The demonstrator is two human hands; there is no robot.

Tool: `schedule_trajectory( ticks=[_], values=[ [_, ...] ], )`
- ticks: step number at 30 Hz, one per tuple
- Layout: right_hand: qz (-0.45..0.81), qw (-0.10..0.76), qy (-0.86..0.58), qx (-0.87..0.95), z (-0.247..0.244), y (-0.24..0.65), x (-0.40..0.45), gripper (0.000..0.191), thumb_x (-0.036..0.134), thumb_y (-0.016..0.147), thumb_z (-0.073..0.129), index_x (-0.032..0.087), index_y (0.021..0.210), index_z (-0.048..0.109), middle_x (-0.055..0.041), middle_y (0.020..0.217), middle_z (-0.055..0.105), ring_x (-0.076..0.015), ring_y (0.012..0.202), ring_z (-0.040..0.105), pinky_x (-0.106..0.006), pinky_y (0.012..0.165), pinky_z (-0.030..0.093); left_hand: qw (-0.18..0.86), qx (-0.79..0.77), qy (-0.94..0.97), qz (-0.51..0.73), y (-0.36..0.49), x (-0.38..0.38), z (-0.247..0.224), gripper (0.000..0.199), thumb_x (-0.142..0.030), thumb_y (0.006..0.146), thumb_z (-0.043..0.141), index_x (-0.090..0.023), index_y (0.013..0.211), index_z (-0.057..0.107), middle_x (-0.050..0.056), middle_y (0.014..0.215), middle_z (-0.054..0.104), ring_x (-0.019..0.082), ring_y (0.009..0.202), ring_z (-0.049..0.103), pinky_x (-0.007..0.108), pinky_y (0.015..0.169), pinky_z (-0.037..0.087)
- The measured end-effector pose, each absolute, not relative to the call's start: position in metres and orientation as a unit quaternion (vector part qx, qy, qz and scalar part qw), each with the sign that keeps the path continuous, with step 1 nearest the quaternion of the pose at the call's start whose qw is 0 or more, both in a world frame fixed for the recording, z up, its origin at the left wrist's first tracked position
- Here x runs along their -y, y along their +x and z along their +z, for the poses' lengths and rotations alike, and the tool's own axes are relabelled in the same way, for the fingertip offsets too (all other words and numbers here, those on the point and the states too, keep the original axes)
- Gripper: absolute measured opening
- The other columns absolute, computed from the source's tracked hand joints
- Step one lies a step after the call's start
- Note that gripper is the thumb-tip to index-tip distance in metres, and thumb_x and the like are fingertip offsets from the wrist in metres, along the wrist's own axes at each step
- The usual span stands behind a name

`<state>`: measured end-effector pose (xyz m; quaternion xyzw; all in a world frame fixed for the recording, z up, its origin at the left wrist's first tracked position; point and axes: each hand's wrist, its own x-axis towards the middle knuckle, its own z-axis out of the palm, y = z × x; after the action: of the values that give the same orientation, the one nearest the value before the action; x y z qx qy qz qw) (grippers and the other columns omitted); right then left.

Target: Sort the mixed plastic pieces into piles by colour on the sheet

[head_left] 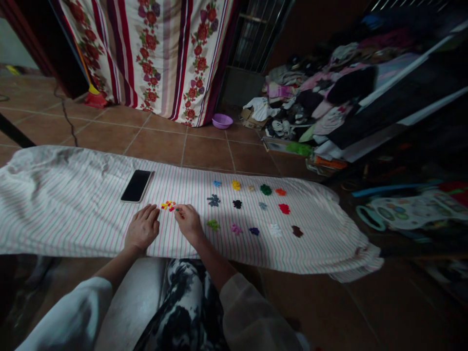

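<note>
On a striped cloth (175, 175), a small cluster of red, yellow and orange pieces (168, 205) lies between my hands. My left hand (142, 226) rests flat on the cloth, fingers stretched out, their tips just left of the cluster. At the cluster's right edge, my right hand (189, 223) pinches a small green piece (177, 209) between thumb and finger. To its right are little heaps sorted by colour, among them a lime green heap (213, 224), a dark grey heap (213, 200), a yellow heap (236, 185) and a dark green heap (265, 189). The pieces' exact kind is too small to tell.
A phone (136, 185) with a dark screen lies beyond my left hand. More heaps, including a red heap (284, 208) and a brown heap (297, 231), sit farther right. Behind are a floral curtain (149, 53), a purple basin (222, 121) and piled clothes (310, 87).
</note>
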<state>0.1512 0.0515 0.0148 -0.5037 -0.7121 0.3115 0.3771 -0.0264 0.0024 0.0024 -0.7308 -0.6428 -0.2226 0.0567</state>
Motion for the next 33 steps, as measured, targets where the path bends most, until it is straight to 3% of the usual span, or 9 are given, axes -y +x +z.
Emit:
schedule_trajectory(
  ticks=[12, 18, 24, 33],
  values=[
    [0.285, 0.434, -0.509, 0.687, 0.033, 0.219, -0.071, 0.015, 0.025, 0.085, 0.055, 0.021, 0.091, 0.068, -0.0037, 0.088, 0.065, -0.0142, 0.075, 0.062, -0.025, 0.071, 0.052, 0.084, 0.633, -0.739, -0.214, -0.029, -0.002, 0.001, 0.036, -0.025, 0.084, 0.039, -0.019, 0.112, 0.061, 0.011, 0.125, 0.064, 0.028, 0.123, 0.055, 0.044, 0.097, 0.046],
    [0.254, 0.478, -0.531, 0.652, 0.022, 0.263, -0.082, 0.017, 0.027, 0.083, 0.055, 0.019, 0.089, 0.068, -0.005, 0.085, 0.065, -0.0157, 0.072, 0.061, -0.029, 0.071, 0.052, 0.076, 0.641, -0.74, -0.19, -0.028, -0.002, 0.004, 0.041, -0.026, 0.086, 0.034, -0.012, 0.112, 0.062, 0.016, 0.127, 0.063, 0.029, 0.123, 0.055, 0.045, 0.098, 0.046],
    [0.251, 0.493, -0.56, 0.617, 0.022, 0.307, -0.091, 0.019, 0.033, 0.081, 0.055, 0.021, 0.087, 0.068, -0.0044, 0.084, 0.067, -0.0166, 0.073, 0.062, -0.029, 0.071, 0.053, 0.066, 0.641, -0.742, -0.185, -0.028, -0.002, 0.004, 0.044, -0.027, 0.087, 0.033, -0.009, 0.113, 0.062, 0.017, 0.127, 0.062, 0.031, 0.124, 0.054, 0.047, 0.1, 0.045],
    [0.287, 0.555, -0.592, 0.508, 0.016, 0.374, -0.11, 0.032, 0.048, 0.078, 0.056, 0.018, 0.087, 0.064, -0.0009, 0.068, 0.063, -0.0139, 0.059, 0.059, -0.026, 0.057, 0.049, 0.085, 0.637, -0.745, -0.177, -0.032, -0.003, -0.003, 0.044, -0.029, 0.088, 0.032, -0.011, 0.114, 0.062, 0.016, 0.127, 0.062, 0.03, 0.123, 0.054, 0.046, 0.098, 0.046]
  ],
)
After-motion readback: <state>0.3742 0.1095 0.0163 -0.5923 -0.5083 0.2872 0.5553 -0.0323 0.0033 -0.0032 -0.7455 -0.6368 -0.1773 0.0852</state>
